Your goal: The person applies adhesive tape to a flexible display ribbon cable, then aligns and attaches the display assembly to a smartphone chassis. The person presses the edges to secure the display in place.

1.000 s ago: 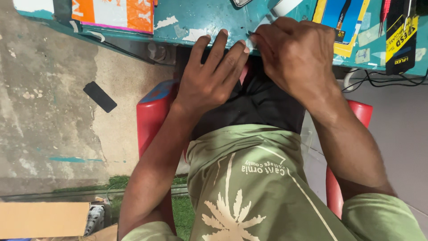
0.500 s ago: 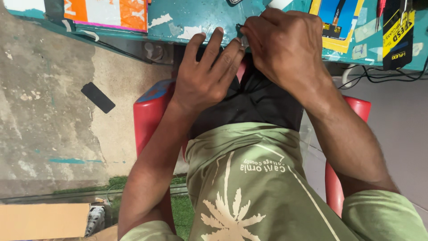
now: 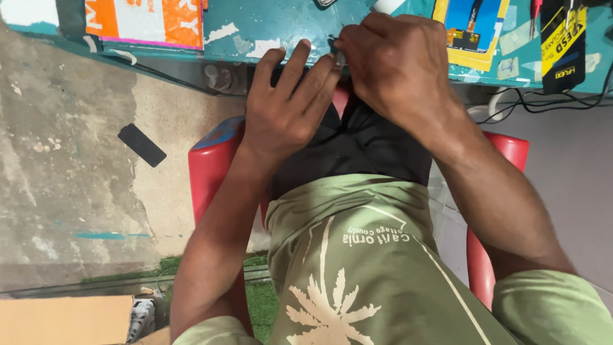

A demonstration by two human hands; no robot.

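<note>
My left hand (image 3: 288,102) and my right hand (image 3: 396,64) meet at the near edge of a teal worktable (image 3: 268,25). Between their fingertips is a small grey part (image 3: 340,59), pinched by both hands; most of it is hidden by my fingers, so its kind is unclear. The left fingers are stretched out along it, and the right hand is curled over it from above. Below my arms are my black shorts and green shirt with a pale palm print. I sit on a red plastic chair (image 3: 211,166).
On the table lie an orange and white packet (image 3: 143,20), a blue and yellow card (image 3: 472,29) and a black and yellow package (image 3: 563,45). Black cables (image 3: 543,105) hang at the right. A flat black slab (image 3: 142,145) lies on the concrete floor, with cardboard (image 3: 64,319) at bottom left.
Both hands have risen slightly toward the table edge, still holding the small part between them. The view has shifted a little.
</note>
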